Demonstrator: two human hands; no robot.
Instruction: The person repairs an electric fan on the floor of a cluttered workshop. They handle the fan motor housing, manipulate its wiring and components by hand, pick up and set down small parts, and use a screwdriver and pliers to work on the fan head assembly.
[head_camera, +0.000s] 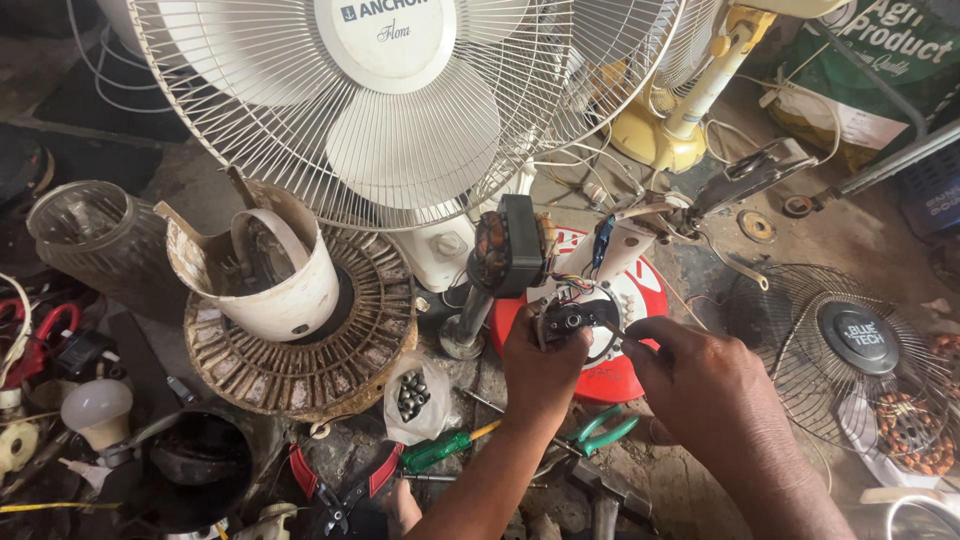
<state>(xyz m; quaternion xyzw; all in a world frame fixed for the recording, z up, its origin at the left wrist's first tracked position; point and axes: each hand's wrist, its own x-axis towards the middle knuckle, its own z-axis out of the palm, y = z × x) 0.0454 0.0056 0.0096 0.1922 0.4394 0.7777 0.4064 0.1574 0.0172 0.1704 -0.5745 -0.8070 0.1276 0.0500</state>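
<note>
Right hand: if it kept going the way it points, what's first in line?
The right hand points up-left. First in line is the small black part that the left hand holds; behind it, probably the motor, though depth is unclear.

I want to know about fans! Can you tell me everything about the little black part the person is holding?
The small black part is round and dark, seemingly plastic with a metal centre. Coloured wires run up from it toward the copper-wound motor. The left hand grips it from below, while the right hand touches its side. It sits above a red fan base.
</note>
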